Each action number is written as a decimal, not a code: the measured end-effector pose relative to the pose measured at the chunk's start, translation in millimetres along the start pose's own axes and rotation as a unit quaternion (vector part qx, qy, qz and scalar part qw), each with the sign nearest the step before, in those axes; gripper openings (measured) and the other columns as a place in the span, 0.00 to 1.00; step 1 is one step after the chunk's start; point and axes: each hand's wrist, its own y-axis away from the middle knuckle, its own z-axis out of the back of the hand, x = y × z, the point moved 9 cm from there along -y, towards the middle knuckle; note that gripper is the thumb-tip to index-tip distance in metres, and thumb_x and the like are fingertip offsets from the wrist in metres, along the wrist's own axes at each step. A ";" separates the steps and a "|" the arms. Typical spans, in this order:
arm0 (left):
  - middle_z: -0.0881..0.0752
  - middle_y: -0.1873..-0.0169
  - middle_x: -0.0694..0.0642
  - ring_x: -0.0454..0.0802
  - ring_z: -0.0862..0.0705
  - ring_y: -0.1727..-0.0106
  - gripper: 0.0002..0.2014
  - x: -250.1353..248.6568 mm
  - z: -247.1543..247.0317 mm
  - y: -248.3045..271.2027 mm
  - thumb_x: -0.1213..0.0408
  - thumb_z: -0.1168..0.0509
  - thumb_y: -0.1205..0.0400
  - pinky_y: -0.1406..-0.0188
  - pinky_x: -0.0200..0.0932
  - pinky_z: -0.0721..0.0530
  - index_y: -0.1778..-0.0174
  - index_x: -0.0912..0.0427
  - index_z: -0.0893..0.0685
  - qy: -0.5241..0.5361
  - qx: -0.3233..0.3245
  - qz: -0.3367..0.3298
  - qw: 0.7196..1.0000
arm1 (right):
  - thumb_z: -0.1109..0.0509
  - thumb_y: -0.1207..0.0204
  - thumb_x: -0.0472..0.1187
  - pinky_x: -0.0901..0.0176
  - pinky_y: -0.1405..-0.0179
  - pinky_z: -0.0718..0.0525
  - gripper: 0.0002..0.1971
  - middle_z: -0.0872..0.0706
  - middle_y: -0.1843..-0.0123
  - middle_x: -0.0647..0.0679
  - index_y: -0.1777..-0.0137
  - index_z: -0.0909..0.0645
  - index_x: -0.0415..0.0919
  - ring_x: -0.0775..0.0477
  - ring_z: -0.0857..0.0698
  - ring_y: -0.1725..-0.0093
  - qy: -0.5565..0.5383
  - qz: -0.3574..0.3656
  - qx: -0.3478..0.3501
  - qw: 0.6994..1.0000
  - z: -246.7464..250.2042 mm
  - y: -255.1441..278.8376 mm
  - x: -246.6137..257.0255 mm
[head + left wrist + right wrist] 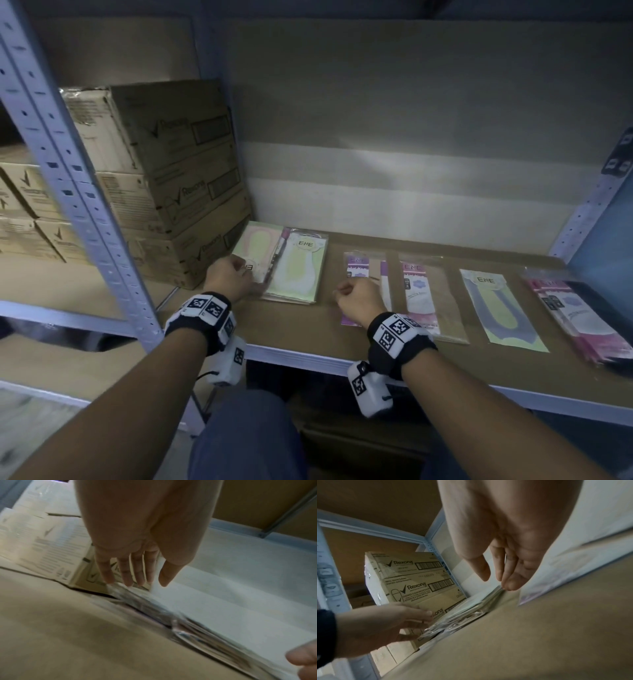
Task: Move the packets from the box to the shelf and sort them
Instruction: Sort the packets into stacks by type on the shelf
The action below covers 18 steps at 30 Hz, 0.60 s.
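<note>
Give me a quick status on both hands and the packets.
Left hand fingertips touching the leftmost stack of clear-wrapped green packets. Right hand loose, no grip, over the purple-and-white packet. Stacked brown cardboard cartons crowd that stack's left.

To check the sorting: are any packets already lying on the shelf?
Yes, several packets lie in a row on the shelf.

Packets lie in a row along the shelf (428, 356). At the left end a stack of packets (294, 270) sits just beside the cartons (178, 171) piled in the corner. Four more packet piles (493, 301) follow to its right, apart.
</note>
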 end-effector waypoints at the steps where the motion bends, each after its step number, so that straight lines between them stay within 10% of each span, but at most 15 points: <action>1: 0.17 0.37 0.64 0.62 0.19 0.36 0.20 12.2 3.4 -6.2 0.62 0.33 0.22 0.36 0.49 0.21 0.35 0.66 0.19 -0.009 -0.004 0.017 1.000 | 0.32 0.22 0.40 0.62 0.59 0.19 0.10 0.14 0.54 0.43 0.45 0.16 0.36 0.45 0.15 0.53 -0.014 -0.017 0.014 1.000 -8.7 -1.7 -0.6; 9: 0.19 0.39 0.71 0.67 0.20 0.40 0.27 56.5 5.6 -33.5 0.48 0.33 0.23 0.41 0.51 0.19 0.40 0.70 0.18 -0.023 -0.021 0.082 0.996 | 0.30 0.24 0.49 0.47 0.51 0.14 0.19 0.15 0.65 0.39 0.73 0.26 0.42 0.42 0.16 0.64 -0.031 -0.068 0.052 0.996 -47.5 -18.3 4.7; 18: 0.18 0.41 0.63 0.62 0.17 0.43 0.25 53.7 10.6 -29.6 0.49 0.27 0.28 0.43 0.50 0.18 0.42 0.64 0.15 -0.016 -0.057 0.076 0.995 | 0.25 0.29 0.33 0.44 0.47 0.12 0.07 0.12 0.50 0.37 0.53 0.17 0.36 0.41 0.14 0.55 -0.102 -0.119 0.014 0.988 -46.4 -21.4 -1.8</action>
